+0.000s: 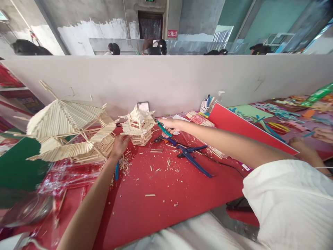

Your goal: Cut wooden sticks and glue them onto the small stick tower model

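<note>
A small tiered pagoda model [139, 126] built of thin wooden sticks stands on the red table [156, 184]. My left hand [121, 146] is closed, its fingertips at the model's lower left side. Teal-handled cutting pliers [163, 129] are gripped in my right hand [168, 125], just right of the model; their tip reaches its right edge. Below that hand lies a dark blue hand tool with long handles [191, 154]. Left of my left hand stands a larger wooden-stick pavilion [67, 121] with a broad sloped roof.
Stick scraps [156, 151] and crumbs litter the table. A blue tool handle [117, 171] lies by my left wrist. A red board [241, 126] leans at right, near stick bundles [199, 118] and a pen holder [205, 104]. A white partition [169, 80] stands behind; another person's hand [324, 134] is far right.
</note>
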Demonstrator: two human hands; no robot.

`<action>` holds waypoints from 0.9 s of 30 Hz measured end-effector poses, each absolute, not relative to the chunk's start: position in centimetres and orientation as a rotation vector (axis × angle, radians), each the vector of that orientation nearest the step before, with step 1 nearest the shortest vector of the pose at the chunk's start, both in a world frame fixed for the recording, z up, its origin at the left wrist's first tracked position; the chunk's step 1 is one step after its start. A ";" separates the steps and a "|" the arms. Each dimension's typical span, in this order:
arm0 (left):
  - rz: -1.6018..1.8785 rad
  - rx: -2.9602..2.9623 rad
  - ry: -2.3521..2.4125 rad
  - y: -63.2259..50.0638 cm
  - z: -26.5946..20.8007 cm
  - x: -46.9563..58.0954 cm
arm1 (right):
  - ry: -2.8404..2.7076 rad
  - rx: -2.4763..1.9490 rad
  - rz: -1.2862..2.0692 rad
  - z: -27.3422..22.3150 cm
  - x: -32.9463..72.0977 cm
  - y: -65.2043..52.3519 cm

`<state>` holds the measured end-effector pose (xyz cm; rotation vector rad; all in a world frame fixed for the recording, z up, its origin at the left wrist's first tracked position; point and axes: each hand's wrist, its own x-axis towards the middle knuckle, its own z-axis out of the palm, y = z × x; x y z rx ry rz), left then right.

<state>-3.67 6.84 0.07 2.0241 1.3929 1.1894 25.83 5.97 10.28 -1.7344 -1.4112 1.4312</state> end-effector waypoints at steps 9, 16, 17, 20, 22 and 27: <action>1.221 2.007 1.361 7.2 -0.6 -3.9 | -1.489 -1.806 1.435 10.6 25.2 4.6; 1.235 1.993 1.366 7.4 -0.8 -3.8 | -1.509 -1.830 1.316 10.0 25.0 4.2; 1.239 1.991 1.366 7.4 -0.9 -3.8 | -1.505 -1.834 1.303 9.9 25.0 4.2; 1.242 1.989 1.365 7.4 -0.9 -3.8 | -1.496 -1.816 1.283 9.9 24.9 4.1; 1.237 1.996 1.357 7.4 -0.9 -3.8 | -1.494 -1.803 1.288 9.9 24.9 3.9; 1.231 2.021 1.359 7.4 -0.7 -3.8 | -1.458 -1.782 1.410 10.5 25.3 3.9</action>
